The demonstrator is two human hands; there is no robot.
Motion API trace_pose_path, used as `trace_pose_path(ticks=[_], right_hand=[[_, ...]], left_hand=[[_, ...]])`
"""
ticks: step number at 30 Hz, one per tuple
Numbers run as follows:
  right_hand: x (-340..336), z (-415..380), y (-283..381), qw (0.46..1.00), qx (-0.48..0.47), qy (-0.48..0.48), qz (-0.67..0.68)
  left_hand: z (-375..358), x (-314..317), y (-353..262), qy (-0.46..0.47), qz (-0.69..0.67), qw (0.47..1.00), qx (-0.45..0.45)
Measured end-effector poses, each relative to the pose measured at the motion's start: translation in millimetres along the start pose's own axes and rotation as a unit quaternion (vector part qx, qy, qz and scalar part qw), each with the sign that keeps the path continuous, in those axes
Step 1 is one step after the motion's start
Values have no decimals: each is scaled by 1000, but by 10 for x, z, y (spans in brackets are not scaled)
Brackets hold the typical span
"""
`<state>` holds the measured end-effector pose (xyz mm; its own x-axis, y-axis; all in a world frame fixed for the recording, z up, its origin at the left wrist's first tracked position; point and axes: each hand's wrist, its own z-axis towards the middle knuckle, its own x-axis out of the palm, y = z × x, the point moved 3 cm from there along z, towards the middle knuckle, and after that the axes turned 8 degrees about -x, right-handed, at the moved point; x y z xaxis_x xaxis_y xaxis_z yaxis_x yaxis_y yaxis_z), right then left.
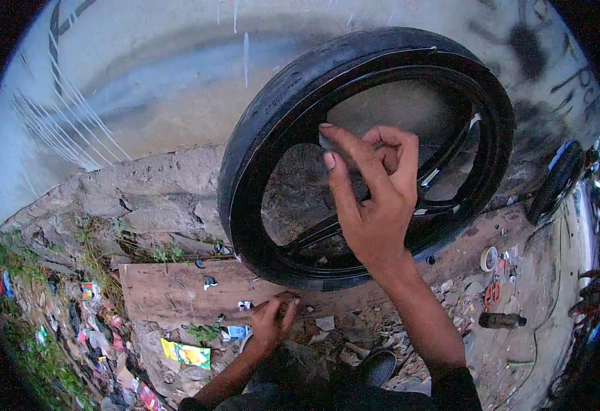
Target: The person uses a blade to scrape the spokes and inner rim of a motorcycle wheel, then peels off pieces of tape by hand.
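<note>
A black spoked wheel with its tyre (245, 157) stands tilted against the painted wall, its lower edge by a wooden plank (156, 291). My right hand (379, 188) is raised in front of the wheel. Its thumb and index finger pinch a small greyish piece (325, 141) near the rim's inner edge at the upper left. Lower down, my left hand (272, 320) hangs beside the plank's front edge, fingers partly spread, below the wheel. Nothing shows between those fingers.
On the right lie a tape roll (489, 258), orange-handled scissors (492, 294) and a dark bottle (502, 320). Another tyre (559, 181) leans at the far right. A yellow packet (185, 353) and litter cover the ground at the lower left. A shoe (379, 366) shows below.
</note>
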<state>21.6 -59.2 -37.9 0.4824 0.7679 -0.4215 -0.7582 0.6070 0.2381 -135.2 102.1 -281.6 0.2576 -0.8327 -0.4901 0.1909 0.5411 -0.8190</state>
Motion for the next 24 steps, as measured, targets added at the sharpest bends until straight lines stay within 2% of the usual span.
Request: trace_pose_path(ticks=[1,4,7,10,13,16,19,22,24], right_hand=[[4,-3,-2,1000,0,-5,2],[21,-15,-7,1000,3,-19,3],[20,-22,3,999,17,-27,-2],[14,-18,23,999,36,-27,3],[27,-35,25,998,51,-34,13],[13,-59,36,996,80,-38,14],[-57,-57,27,994,104,-43,-2],[-68,-36,4,992,91,-84,5],[-39,16,25,991,74,-110,19]], left_hand=[[-5,-7,-2,-10,4,1000,11],[-26,-52,-31,23,-1,999,-45],[-62,-36,36,-5,7,1000,-11],[-92,-38,83,11,2,999,-50],[-53,-47,17,-23,-34,995,-87],[-22,-89,-31,-44,2,995,-86],[11,-123,2,-58,25,998,6],[15,-144,2,-92,56,994,31],[15,-145,1,-104,39,994,9]])
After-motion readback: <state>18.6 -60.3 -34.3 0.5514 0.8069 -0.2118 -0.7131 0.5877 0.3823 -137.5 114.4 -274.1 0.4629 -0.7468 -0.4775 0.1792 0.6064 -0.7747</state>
